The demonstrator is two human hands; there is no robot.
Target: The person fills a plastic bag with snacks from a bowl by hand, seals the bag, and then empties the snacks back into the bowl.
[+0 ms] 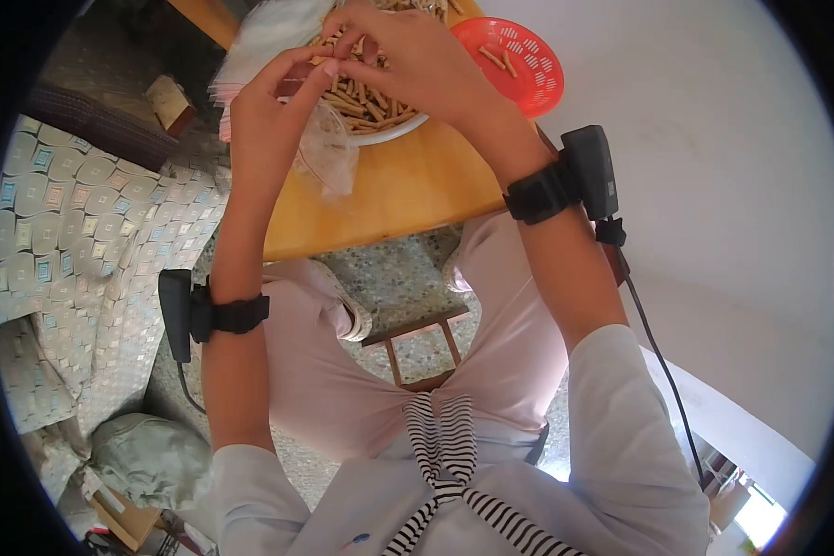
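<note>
My left hand [278, 93] is closed in a pinch over the near left side of a bowl. A small yellow-brown piece [321, 61] shows at its fingertips. My right hand [412, 60] meets it from the right, thumb tip against the left fingertips and fingers curled; what it grips is hidden. Below both hands lie many short brown stick-shaped pieces [372, 109] in the white-rimmed bowl [394, 133]. A clear, crumpled plastic bag [329, 153] hangs beside the bowl, just under my left hand.
The bowl stands on a yellow wooden table [389, 190]. A red plastic basket [549, 85] holds a few pieces at the right. White plastic sheeting [269, 37] lies at the back left. Patterned fabric [93, 222] covers furniture at left; a white wall [695, 167] rises at right.
</note>
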